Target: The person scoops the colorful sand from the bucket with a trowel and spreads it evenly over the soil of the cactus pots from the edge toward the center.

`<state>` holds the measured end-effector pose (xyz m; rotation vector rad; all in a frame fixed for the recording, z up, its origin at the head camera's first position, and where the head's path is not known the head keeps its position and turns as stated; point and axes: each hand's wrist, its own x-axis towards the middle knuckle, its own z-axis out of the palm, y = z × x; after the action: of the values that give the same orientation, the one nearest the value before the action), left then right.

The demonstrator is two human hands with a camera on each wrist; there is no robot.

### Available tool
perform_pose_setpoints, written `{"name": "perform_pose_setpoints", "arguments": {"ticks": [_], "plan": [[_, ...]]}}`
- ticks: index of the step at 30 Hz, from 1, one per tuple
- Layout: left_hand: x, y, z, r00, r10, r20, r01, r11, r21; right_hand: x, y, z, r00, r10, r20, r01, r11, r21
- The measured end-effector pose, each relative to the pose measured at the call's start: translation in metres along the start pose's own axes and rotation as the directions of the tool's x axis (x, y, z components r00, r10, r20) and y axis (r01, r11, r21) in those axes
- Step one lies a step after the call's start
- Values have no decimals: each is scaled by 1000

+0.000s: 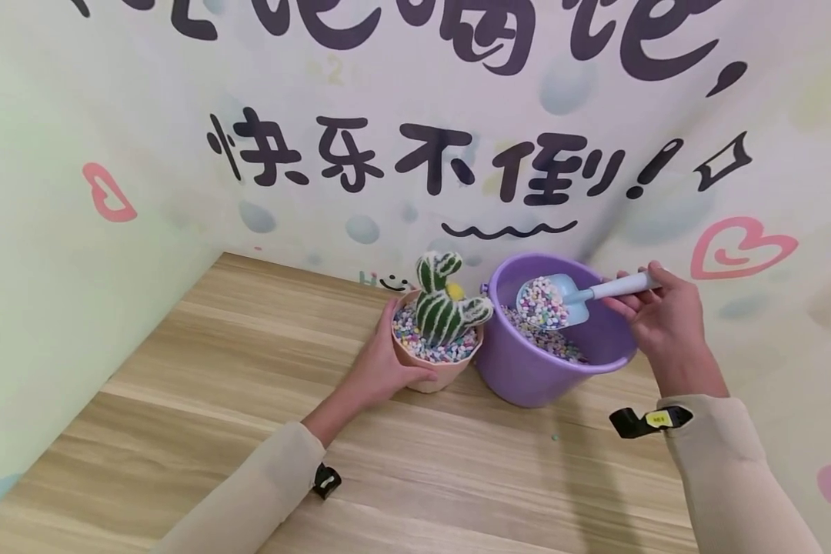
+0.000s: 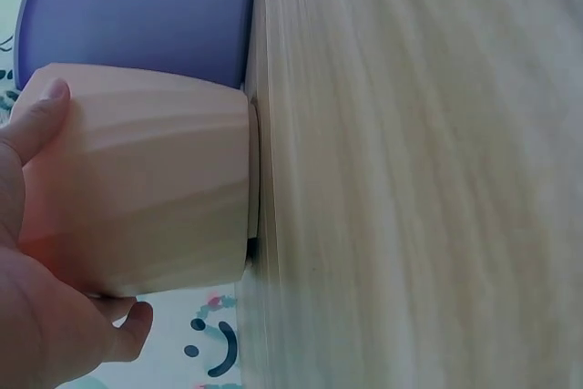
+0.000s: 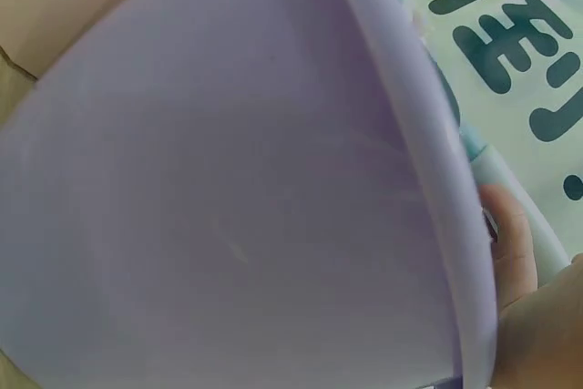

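My left hand point(image 1: 379, 368) holds a peach-coloured, faceted flower pot point(image 1: 435, 377) by its side, thumb at the near rim. In the pot, a knitted green-and-white cactus point(image 1: 435, 317) with a yellow flower stands among coloured pebbles. The left wrist view shows the pot point(image 2: 146, 179) upright on the table, with thumb and fingers about it. My right hand point(image 1: 668, 317) grips the pale handle of a light-blue toy shovel point(image 1: 579, 309). The shovel's blade carries a heap of coloured pebbles point(image 1: 543, 302) over the purple bucket point(image 1: 522, 377). More pebbles point(image 1: 557, 344) lie inside the bucket.
The wood-grain table point(image 1: 249, 369) meets a white printed wall point(image 1: 360, 192) close behind the pot and bucket. One small pebble point(image 1: 555, 437) lies on the table in front of the bucket. In the right wrist view the bucket's wall point(image 3: 228, 179) hides most of the scene.
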<state>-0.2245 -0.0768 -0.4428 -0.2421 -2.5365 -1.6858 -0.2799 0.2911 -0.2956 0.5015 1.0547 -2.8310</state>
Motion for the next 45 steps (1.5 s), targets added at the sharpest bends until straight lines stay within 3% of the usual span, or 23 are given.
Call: {"name": "perform_pose_setpoints", "arguments": {"ticks": [5, 16, 34, 39, 45], "plan": [[-5, 4, 0, 999, 0, -37, 0, 1000, -7, -4, 1, -5, 1000, 27, -11, -27, 997, 70], [-16, 10, 8, 987, -82, -136, 89, 995, 45, -20, 9, -12, 998, 66, -15, -62, 984, 167], [-20, 13, 28, 943, -48, -328, 96, 987, 130, -51, 33, -9, 996, 70, 59, -82, 968, 238], [-19, 13, 28, 938, -45, -343, 99, 985, 140, -57, 42, -7, 995, 68, 70, -84, 964, 250], [-17, 10, 21, 958, -76, -277, 107, 989, 99, -65, 52, -7, 994, 71, 78, -90, 957, 276]]}}
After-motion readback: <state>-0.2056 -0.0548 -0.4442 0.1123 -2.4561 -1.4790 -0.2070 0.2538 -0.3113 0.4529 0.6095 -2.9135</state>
